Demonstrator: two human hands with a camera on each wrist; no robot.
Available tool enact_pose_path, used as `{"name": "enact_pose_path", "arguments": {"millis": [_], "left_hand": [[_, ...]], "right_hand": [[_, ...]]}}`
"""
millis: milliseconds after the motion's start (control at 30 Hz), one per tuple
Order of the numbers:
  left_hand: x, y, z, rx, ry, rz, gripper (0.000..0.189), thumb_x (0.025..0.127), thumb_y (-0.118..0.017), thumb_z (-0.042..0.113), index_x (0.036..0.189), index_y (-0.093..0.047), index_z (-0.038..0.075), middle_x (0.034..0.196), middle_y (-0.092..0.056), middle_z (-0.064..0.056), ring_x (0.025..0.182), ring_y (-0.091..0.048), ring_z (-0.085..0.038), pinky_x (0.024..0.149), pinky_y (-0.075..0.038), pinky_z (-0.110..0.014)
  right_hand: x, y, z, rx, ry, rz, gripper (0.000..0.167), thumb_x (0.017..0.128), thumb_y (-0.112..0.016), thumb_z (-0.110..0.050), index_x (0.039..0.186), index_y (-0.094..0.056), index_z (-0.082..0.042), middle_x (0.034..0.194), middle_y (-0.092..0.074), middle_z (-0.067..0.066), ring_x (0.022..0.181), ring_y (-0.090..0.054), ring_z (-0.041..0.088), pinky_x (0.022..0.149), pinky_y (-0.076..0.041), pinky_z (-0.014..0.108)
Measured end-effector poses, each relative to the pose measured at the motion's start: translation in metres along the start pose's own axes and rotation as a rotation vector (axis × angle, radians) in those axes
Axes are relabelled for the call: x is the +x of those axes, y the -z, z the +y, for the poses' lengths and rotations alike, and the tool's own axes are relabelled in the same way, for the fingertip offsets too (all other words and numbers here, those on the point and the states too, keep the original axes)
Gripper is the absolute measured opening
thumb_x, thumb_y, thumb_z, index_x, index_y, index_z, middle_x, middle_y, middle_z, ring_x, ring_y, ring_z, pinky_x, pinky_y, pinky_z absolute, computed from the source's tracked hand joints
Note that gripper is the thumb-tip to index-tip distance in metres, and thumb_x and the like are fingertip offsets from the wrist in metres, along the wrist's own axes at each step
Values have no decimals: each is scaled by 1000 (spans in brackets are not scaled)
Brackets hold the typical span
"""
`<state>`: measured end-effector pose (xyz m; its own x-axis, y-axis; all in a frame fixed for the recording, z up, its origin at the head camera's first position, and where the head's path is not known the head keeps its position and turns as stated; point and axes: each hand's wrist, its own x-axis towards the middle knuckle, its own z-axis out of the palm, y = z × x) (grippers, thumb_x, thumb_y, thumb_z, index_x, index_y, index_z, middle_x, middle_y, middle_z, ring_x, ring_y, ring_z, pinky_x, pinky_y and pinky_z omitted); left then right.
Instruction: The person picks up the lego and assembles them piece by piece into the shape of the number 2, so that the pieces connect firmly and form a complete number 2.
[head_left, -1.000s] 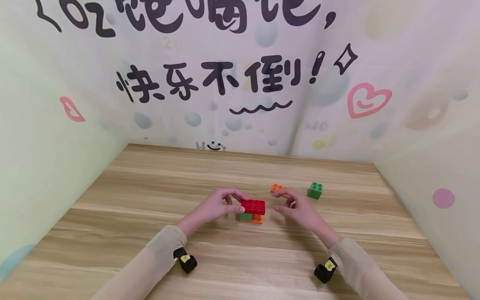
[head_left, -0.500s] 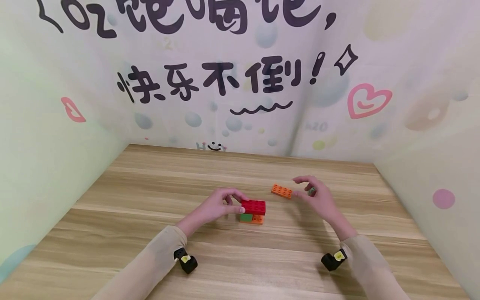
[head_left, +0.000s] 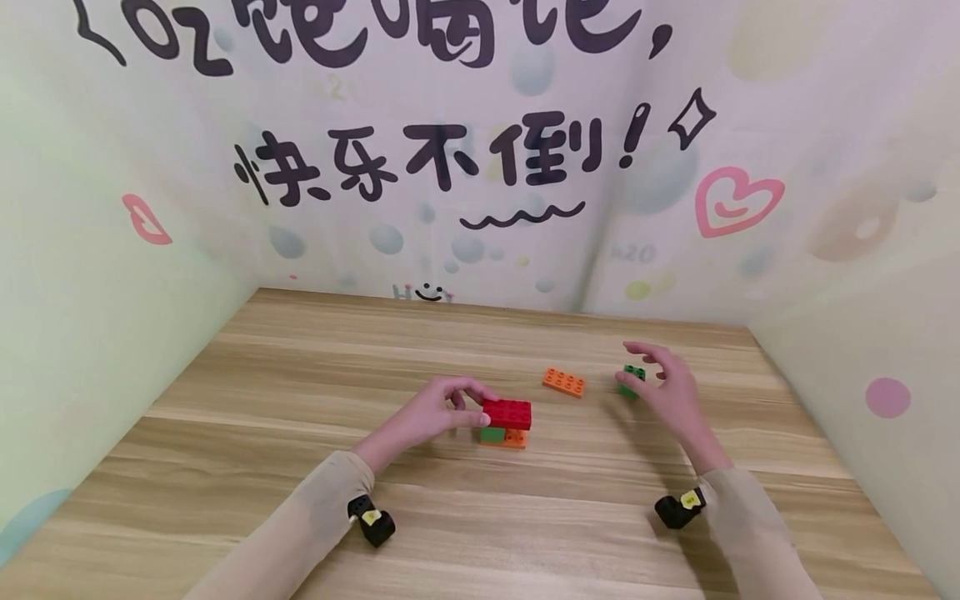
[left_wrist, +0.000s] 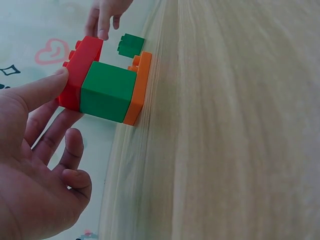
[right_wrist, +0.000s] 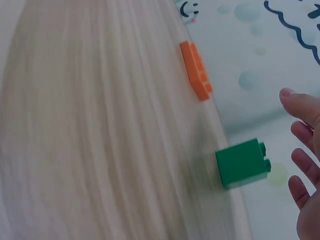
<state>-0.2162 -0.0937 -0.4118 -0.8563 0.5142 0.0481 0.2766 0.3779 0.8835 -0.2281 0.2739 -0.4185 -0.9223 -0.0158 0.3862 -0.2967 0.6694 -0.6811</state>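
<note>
The left hand (head_left: 433,410) pinches one end of a red brick (head_left: 510,413) between thumb and fingers. Below that brick sits a green brick (left_wrist: 108,91), which stands on an orange plate brick (left_wrist: 138,90), so the three form a stack on the table. Above and beside a loose green brick (head_left: 633,382), the right hand (head_left: 670,397) hovers with spread, slightly bent fingers. In the right wrist view a gap shows between those fingers and the loose green brick, and the hand holds nothing.
A loose orange plate brick (head_left: 563,382) lies between the stack and the loose green brick. The wooden table (head_left: 480,533) meets a printed wall sheet (head_left: 375,250) at the back, with pale walls on both sides.
The right hand has moved rightward, from beside the stack, past the loose orange plate brick, to the loose green brick. The left hand and the stack have stayed in place.
</note>
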Motion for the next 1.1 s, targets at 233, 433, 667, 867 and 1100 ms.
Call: {"name": "enact_pose_path", "arguments": {"millis": [233,433,667,867,1100], "left_hand": [[1,0,-1,-1,6,-2,28,85,-78,22,112,-73,20,107,-69,-7,74,-51,-17,58,-43,-25],[1,0,-1,-9,7,-4,28,84,-78,21,112,-73,20,107,-69,-7,73,-50,-17,58,-43,-24],[0,0,0,-2,1,0,28,84,-79,21,112,-73,20,107,-69,-7,73,-50,-16,58,-43,-24],[-1,1,1,-9,7,-5,28,85,-78,22,112,-73,20,107,-69,-7,74,-50,-17,58,-43,-24],[-1,1,1,-13,5,-6,28,85,-78,21,113,-73,19,108,-69,-7,74,-51,-17,59,-43,-24]], "right_hand": [[-1,11,20,26,-26,-107,55,91,-72,-22,141,-53,-11,144,-51,17,128,-44,37,103,-32,64],[1,19,33,2,-29,-202,60,91,-72,-25,145,-49,-12,147,-48,19,132,-42,39,105,-31,67],[4,24,41,-13,4,-251,58,90,-72,-20,143,-50,-9,146,-51,20,127,-48,41,101,-33,65],[6,23,46,-41,0,-288,60,90,-73,-21,143,-50,-7,145,-53,20,126,-52,42,101,-36,67],[7,22,44,-55,-5,-310,57,91,-71,-15,143,-50,-6,139,-57,23,122,-57,43,101,-43,63]]}}
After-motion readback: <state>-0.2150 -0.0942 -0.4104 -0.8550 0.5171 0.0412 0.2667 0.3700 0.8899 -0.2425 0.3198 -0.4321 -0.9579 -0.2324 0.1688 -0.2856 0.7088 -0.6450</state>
